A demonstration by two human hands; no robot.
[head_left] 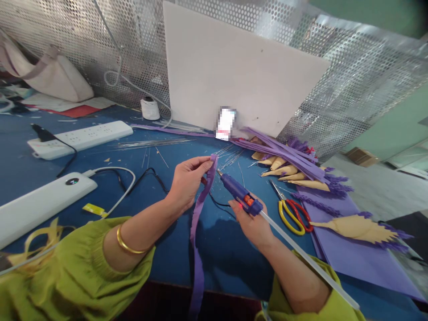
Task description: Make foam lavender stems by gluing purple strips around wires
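Observation:
My left hand [189, 183] pinches the top end of a long purple foam strip [197, 240] that hangs down past the table's front edge. My right hand [252, 223] grips a blue glue gun [239, 192] with a long clear glue stick [310, 261] trailing from its back. The gun's nozzle points at the strip's top end, close to my left fingertips. Both hands hover over the blue table [160, 156].
Yellow and red scissors [291, 213] lie right of the gun. Purple foam strips [284, 151], beige cones and finished purple flowers [361, 227] sit on purple sheets at right. White power strips [80, 138], cables, thin wires and a white board [234, 76] stand behind.

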